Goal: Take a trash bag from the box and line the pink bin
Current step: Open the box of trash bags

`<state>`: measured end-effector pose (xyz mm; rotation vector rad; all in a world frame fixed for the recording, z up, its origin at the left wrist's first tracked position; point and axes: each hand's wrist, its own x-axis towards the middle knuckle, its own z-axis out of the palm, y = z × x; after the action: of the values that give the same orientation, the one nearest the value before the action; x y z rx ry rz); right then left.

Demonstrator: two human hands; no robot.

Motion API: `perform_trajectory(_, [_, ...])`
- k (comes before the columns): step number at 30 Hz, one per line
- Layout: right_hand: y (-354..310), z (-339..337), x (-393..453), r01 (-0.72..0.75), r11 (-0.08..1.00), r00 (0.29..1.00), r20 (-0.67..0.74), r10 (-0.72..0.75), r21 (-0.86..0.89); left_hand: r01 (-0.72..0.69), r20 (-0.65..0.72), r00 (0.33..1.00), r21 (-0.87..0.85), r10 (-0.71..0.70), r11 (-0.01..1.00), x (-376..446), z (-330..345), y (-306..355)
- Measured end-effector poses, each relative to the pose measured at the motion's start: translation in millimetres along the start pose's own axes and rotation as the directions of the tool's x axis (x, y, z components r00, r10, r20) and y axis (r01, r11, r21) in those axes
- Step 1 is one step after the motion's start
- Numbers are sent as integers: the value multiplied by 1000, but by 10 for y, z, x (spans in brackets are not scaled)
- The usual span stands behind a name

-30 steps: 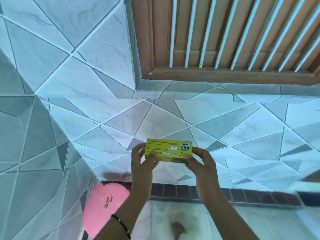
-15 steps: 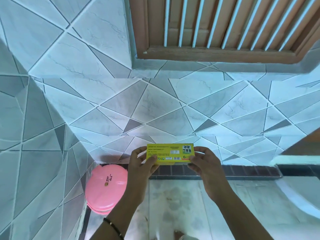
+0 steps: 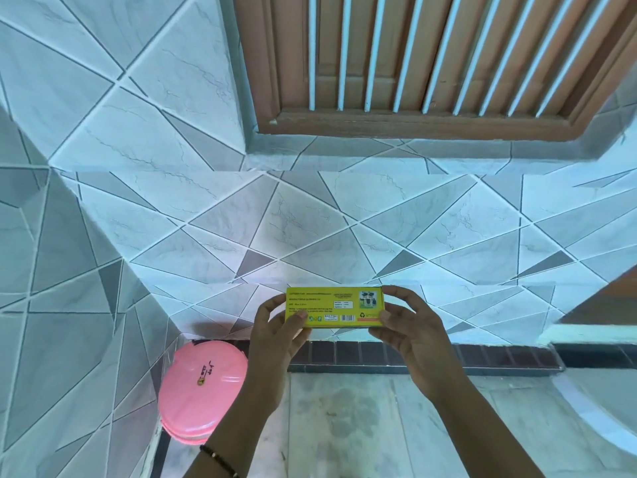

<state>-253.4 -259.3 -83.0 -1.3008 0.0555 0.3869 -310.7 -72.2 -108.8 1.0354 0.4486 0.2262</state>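
Observation:
A flat yellow trash bag box [image 3: 334, 307] with printed text and a barcode is held level in front of me, closed. My left hand [image 3: 275, 334] grips its left end with the thumb on the printed face. My right hand [image 3: 410, 326] grips its right end. The pink bin [image 3: 201, 391] stands on the floor in the corner at lower left, below and left of my left hand; its pink lid is down and only the lid and upper rim show.
Grey-and-white tiled walls [image 3: 206, 219] meet in a corner at left. A brown barred window frame [image 3: 413, 122] is above. A dark brick skirting [image 3: 482, 357] runs along the wall base above a pale marble floor [image 3: 362, 426]. A white curved edge [image 3: 593, 405] sits at right.
The view has tilted downward, so the box and both hands sit lower against the wall and more of the pink bin and floor show. The grip on the box is unchanged.

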Motion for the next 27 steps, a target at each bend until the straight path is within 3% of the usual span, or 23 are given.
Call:
perform_trajectory(4, [-11, -39, 47, 41, 994, 999, -7, -41, -100, 76, 34, 997, -15, -76, 997, 51, 76, -57])
perform_trajectory(9, [-2, -22, 84, 84, 970, 993, -57, -99, -226, 34, -29, 999, -16, -35, 999, 82, 184, -103])
perform_trajectory(27, [-128, -145, 127, 87, 970, 996, 54, -77, -228, -73, -23, 997, 44, 74, 996, 110, 245, -84])
